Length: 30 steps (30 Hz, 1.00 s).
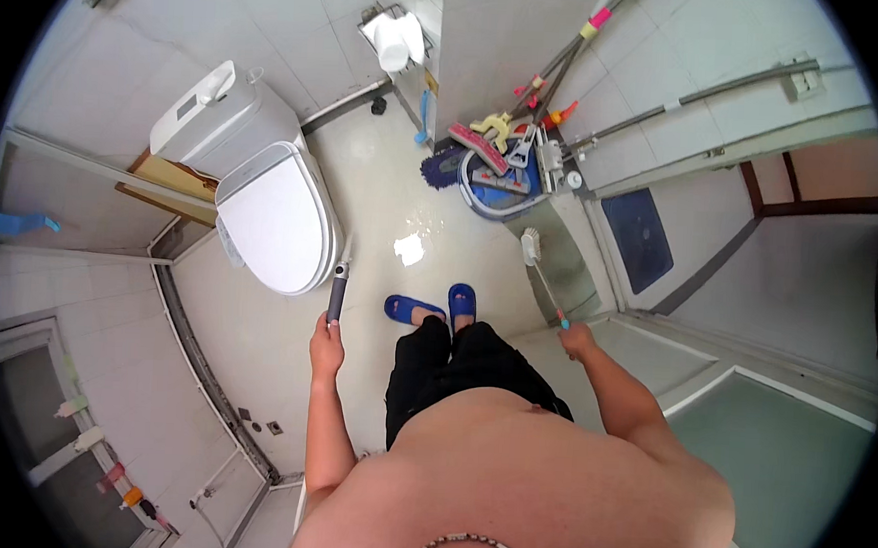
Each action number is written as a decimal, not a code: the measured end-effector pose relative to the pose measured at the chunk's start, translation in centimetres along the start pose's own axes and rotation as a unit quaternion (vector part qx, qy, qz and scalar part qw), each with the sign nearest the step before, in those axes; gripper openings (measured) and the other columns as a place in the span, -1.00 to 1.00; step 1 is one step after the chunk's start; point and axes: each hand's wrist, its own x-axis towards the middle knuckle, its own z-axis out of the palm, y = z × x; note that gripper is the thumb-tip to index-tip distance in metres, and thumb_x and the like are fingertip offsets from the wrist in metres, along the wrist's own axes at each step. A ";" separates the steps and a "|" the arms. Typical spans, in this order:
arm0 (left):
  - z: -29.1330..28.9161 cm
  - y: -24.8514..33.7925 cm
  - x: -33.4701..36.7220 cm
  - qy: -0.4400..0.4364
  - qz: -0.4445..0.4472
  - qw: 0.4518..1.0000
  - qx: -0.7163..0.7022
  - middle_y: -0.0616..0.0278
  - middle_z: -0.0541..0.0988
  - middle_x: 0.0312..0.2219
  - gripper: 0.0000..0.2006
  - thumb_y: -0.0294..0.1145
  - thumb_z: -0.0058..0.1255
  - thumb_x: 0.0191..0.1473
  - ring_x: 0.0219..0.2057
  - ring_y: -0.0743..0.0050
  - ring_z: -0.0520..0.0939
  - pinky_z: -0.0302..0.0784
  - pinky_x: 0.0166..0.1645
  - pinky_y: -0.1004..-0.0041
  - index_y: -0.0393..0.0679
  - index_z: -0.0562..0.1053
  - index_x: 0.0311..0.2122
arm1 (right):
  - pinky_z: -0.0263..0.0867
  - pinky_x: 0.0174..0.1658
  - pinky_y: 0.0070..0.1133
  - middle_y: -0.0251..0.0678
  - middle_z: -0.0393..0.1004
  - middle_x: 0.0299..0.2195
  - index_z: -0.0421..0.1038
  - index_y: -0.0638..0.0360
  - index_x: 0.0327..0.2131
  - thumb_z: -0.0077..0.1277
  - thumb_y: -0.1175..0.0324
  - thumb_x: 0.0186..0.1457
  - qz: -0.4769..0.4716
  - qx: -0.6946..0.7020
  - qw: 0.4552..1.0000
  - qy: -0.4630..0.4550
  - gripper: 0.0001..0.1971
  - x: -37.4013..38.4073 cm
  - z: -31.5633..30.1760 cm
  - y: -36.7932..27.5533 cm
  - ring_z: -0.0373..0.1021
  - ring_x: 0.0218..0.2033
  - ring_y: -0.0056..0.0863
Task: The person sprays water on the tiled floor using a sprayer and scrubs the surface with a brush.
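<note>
Brush (546, 287) | ahead of the right hand (575, 341), which is clenched round its near end, presumably for longer reach | grey-handled tool (337, 297) gripped in the left hand (327, 351), pointing forward, toilet (277, 218) ahead-left of it | hands well apart

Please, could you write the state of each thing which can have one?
Toilet lid: closed
Grey-handled tool: held in left hand, fingers closed
Brush: held in right hand, fingers closed
Bucket: holding cleaning tools
Slippers: worn
Floor: shiny, wetness unclear
</note>
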 end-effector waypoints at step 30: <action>5.1 -29.5 -17.2 -0.013 -0.220 0.975 -0.010 -0.19 0.52 -0.31 -0.65 -0.20 -0.26 0.13 -0.24 -0.18 0.53 0.40 -0.14 0.06 -0.29 0.35 -0.15 | 0.14 -0.75 -0.38 -0.17 0.26 -0.79 0.27 0.34 -0.68 -0.10 0.35 0.05 0.052 -0.051 0.997 -0.001 -0.69 -9.2 12.7 7.3 0.23 -0.82 -0.32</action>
